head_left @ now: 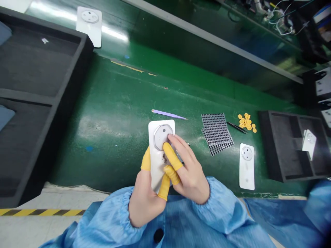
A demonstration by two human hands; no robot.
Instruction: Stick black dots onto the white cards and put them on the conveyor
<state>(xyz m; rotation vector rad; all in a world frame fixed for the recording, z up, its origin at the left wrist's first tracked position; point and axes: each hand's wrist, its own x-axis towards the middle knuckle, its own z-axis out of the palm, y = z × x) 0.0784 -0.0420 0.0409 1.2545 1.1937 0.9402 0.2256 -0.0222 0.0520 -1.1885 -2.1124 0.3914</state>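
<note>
White panel [156, 168] with octagonal socket face [158, 137]: one, raised over the near part of the green worktop [116, 103], tilted slightly, socket end away from the body, small dark markings below the face. Left hand [146, 194]: clamped around the panel's lower part, fingers at the left edge, thumb at the lower right side. Right hand [191, 175]: fingertips touching the socket face at its right and lower edge, thumb bent near the index finger; whether pinching the panel as well, impossible to tell. Yellow finger cots [172, 157]: on some digits of both hands. Purple tweezers [168, 114]: one pair, just beyond the panel's socket end. Sheets of small black dots [216, 129]: two, overlapping, right of the right hand. Dark tweezers [237, 127]: one pair, between sheets and a loose cluster of yellow round pieces [245, 121]. Second panel [247, 172]: flat on the worktop, socket upward, beside the black divided tray [275, 151] at right; further white panel [309, 144] inside that tray. Larger black tray [73, 65]: far left, two compartments in view; another socket panel [89, 31] just beyond its far corner.
</note>
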